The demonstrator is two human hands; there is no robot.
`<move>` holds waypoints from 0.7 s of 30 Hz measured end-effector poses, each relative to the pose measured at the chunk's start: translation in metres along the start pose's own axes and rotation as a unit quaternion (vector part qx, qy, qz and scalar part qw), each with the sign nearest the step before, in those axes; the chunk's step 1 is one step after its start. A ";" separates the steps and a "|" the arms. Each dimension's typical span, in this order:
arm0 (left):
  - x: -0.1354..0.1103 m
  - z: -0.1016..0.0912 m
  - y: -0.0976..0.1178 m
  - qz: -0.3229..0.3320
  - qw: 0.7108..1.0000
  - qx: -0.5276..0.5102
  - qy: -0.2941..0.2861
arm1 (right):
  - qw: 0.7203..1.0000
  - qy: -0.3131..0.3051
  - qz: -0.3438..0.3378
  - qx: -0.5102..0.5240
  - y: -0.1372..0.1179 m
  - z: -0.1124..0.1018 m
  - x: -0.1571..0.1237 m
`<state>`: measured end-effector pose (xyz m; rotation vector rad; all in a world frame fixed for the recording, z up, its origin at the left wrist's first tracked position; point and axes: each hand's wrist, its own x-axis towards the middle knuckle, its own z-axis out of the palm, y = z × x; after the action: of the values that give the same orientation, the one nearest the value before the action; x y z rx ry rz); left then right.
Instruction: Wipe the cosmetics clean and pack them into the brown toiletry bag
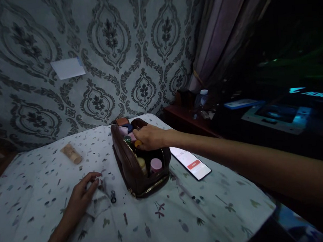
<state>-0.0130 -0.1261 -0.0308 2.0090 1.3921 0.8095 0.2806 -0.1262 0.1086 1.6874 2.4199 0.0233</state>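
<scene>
A brown toiletry bag (124, 163) with a gold zip stands unzipped on the patterned cloth (146, 224). My right hand (150, 137) reaches into it from the right, its fingers curled down among the contents; what they grip is hidden. Near those fingers sit a jar with an orange-yellow lid (137, 143) and a green-lidded container (127, 139). Lower in the bag are a pink-lidded jar (156, 165) and a yellowish jar (141, 165). Left of the bag, my left hand (82, 195) rests low, thumb and fingers pinching a raised fold of the cloth.
A beige squeeze tube (71, 153) lies at the left. Right of the bag, a lit phone (195, 166) lies under my right forearm. Beyond, a dark red surface (183, 116) carries a clear bottle with a white cap (203, 94). A white card (68, 68) is on the patterned wall.
</scene>
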 end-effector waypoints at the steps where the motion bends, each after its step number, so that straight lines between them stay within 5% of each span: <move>1: 0.000 0.000 0.000 0.000 1.000 -0.001 -0.002 | 1.000 -0.004 -0.001 0.001 0.000 -0.002 0.000; 13: 0.003 0.002 -0.004 0.001 1.000 -0.009 -0.012 | 0.999 0.016 -0.031 0.020 0.006 0.003 0.001; 17: 0.007 -0.003 -0.006 -0.002 1.000 -0.024 0.005 | 0.993 0.106 -0.010 0.047 0.010 0.009 -0.005; 21: 0.019 -0.016 -0.019 0.016 0.996 0.072 0.053 | 0.961 0.252 -0.003 0.112 0.003 0.010 -0.025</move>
<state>-0.0313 -0.1004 -0.0312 2.1281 1.5198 0.8620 0.2931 -0.1493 0.1026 1.9665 2.8856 0.2121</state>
